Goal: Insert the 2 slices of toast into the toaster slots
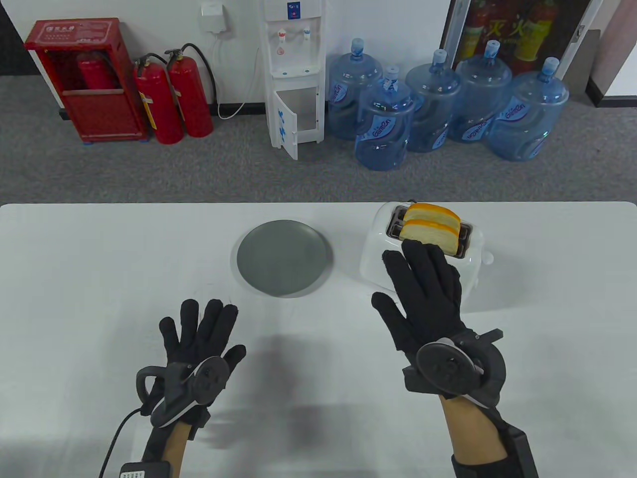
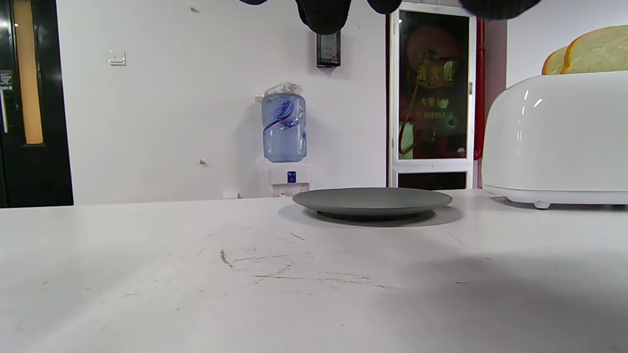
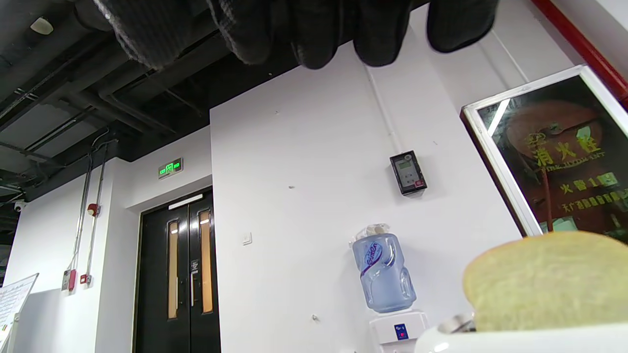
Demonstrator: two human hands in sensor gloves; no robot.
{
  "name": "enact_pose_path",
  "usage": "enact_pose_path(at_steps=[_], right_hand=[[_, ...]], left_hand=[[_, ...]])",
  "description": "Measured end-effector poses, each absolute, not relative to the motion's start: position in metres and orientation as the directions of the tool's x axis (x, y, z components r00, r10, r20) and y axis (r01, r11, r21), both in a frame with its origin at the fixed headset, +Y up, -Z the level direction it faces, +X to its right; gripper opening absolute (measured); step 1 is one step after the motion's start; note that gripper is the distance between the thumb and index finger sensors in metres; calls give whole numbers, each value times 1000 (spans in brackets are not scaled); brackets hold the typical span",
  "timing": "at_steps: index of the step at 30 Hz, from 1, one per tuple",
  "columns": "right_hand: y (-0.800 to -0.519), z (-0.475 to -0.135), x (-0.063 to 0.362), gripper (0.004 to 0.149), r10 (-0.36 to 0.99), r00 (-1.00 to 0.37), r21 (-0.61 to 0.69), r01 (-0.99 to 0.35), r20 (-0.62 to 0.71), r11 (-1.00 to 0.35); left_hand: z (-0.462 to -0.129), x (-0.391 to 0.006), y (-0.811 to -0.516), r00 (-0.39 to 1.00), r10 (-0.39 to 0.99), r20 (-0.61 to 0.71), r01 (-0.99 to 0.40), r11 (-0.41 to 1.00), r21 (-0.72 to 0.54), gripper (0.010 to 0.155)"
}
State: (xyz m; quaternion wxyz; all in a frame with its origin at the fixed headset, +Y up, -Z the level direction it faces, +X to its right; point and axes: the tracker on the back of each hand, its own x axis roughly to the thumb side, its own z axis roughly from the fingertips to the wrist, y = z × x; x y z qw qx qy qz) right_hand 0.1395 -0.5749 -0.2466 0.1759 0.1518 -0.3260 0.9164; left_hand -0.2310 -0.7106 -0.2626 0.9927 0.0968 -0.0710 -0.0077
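Both toast slices (image 1: 431, 227) stood upright in the toaster (image 1: 418, 259) slots, tops protruding, so insertion looked done. The right hand (image 1: 425, 298) hovered beside them, grip apart and empty; the left hand (image 1: 199, 338) lay spread over the surface (image 1: 74, 298), the plate (image 1: 282, 257) bare.
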Motion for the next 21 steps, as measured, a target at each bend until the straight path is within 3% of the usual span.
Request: enact_pose_path(at_steps=[10, 21], right_hand=[[-620, -228, 115, 65, 180, -905, -509, -372, 386, -776], [-661, -230, 108, 65, 203, -914, -441, -353, 350, -825]], left_hand=[[-261, -222, -711, 985, -44, 166, 11, 981, 196, 73], [-261, -223, -709, 986, -33, 163, -1, 979, 202, 74]])
